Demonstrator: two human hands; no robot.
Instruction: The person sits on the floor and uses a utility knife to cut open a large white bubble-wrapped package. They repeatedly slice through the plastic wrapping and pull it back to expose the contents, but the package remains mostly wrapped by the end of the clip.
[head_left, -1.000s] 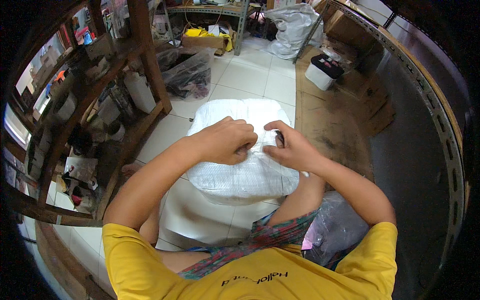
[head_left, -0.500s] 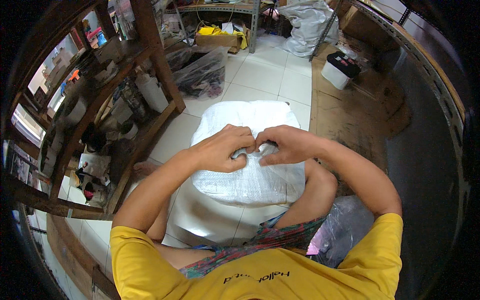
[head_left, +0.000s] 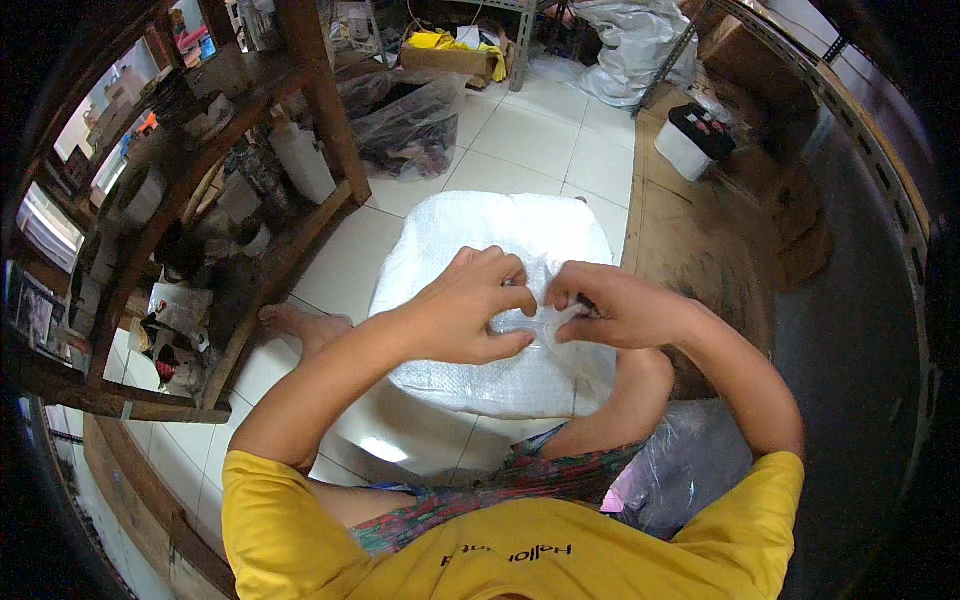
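Observation:
A padded-looking bundle (head_left: 450,380) wrapped in white woven plastic sits before me, above the tiled floor. Over its middle, my left hand (head_left: 485,305) has curled fingers with the thumb apart from the index finger; I see nothing firmly held there. Facing it closely, my right hand (head_left: 605,305) is bent inward, its fingers closed at a crumpled, shiny bit of plastic film (head_left: 546,330). Part of that film is hidden under the fingers. The hands are slightly apart. Below the bundle's near edge are my crossed legs.
A wooden shelf (head_left: 335,130) full of containers and tools stands at the left. Ahead are a clear plastic bag (head_left: 405,125) of dark material and a cardboard box (head_left: 440,62) with yellow cloth. At the right, a white tub (head_left: 680,150) with a black top stands on flattened cardboard (head_left: 690,240).
Both hands have shifted slightly right and moved a little apart. My left thumb has spread away from its index finger. The view has tilted slightly.

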